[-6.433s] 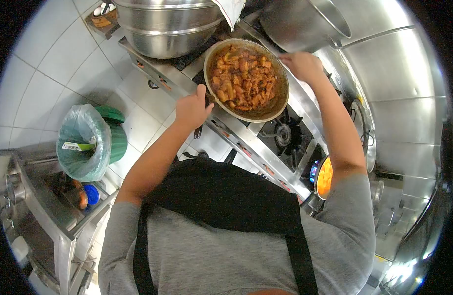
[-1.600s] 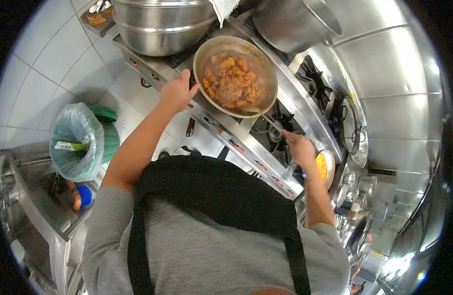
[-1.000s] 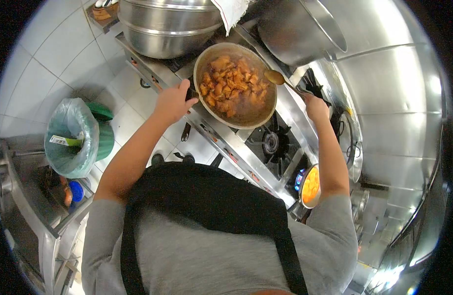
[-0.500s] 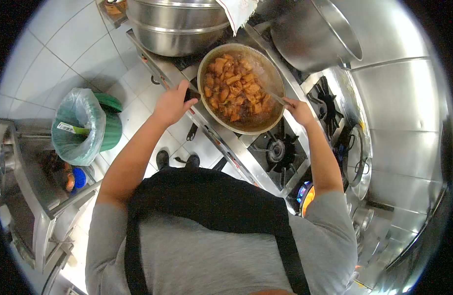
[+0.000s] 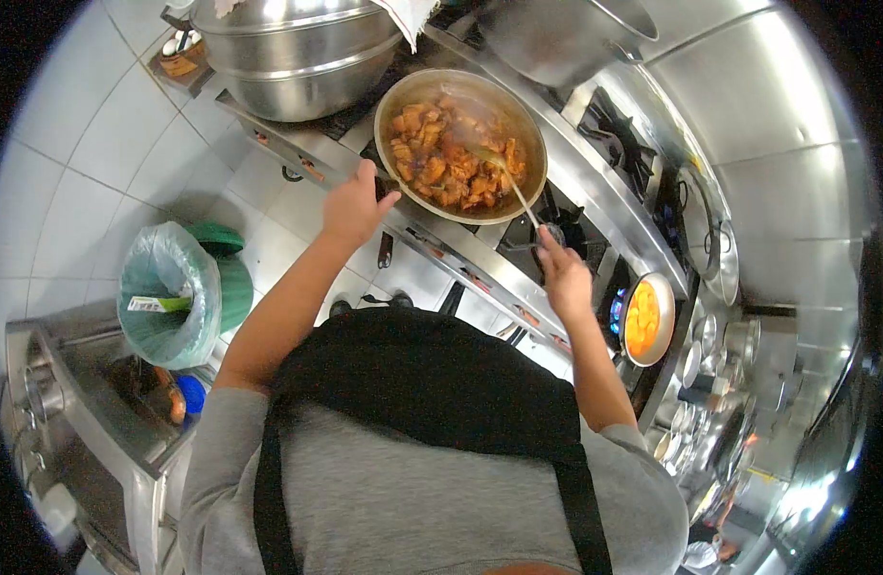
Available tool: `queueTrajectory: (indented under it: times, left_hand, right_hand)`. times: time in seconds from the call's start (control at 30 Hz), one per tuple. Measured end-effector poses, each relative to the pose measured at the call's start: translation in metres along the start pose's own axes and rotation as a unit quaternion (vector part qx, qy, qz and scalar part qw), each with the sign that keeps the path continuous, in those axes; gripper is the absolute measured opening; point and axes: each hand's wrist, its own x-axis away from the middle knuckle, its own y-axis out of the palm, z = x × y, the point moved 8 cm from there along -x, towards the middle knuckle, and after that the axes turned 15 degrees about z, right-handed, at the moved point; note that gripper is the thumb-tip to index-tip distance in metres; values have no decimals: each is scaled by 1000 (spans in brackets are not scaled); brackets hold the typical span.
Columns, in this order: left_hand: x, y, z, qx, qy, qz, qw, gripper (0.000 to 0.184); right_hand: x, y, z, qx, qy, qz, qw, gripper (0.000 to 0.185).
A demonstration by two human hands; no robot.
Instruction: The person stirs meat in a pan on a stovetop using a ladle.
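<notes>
A wide frying pan [image 5: 539, 134] sits on the stove, full of brown, saucy chunks of food [image 5: 446, 158], with some steam above them. My left hand [image 5: 357, 206] is closed around its dark handle [image 5: 387, 189] at the near-left side. In my right hand [image 5: 566, 278] is the end of a long-handled metal cooking utensil [image 5: 524, 199]. Its shaft crosses the pan's right rim, and its head lies among the chunks, partly hidden, so I cannot tell its exact shape.
Left of the pan stands a large steel pot [image 5: 302, 72] with a white cloth [image 5: 409, 17] over it; another big pot [image 5: 556, 38] is behind. At right, a small pan [image 5: 664, 316] of yellow-orange food sits by a blue flame. A lined green bin [image 5: 232, 292] stands left on the floor.
The utensil's head has shifted within the food, and my right hand has drawn back toward me, away from the rim. The view has shifted, bringing the small pan into sight. My left hand keeps its grip.
</notes>
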Motion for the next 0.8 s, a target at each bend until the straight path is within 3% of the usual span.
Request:
queueTrajectory:
  times: [0.13,0.23,0.37,0.47,0.63,0.73,0.8]
  left_hand:
    - [1,2,5,7,27,-1,1000,45]
    - [3,-1,9,22,56,6,998,45]
    - [3,-3,15,2,65,-18,998,48]
    - [5,0,12,11,75,-10,997,47]
    - [2,4,7,14,73,-7,997,46]
    - [2,3,8,13,67,-17,998,46]
    - [1,1,10,0,61,-34,998,47]
  right_hand:
    - [30,-37,-27,-11,33,-24,999,35]
    - [59,-4,-38,60,67,-115,989,33]
    - [42,60,-19,106,133,-45,984,30]
    - [15,60,-13,126,158,-25,979,30]
    - [-6,-24,-56,74,77,-7,994,42]
    - [-23,-30,-96,26,6,-17,1000,43]
    - [-37,-7,-123,63,-60,-67,994,43]
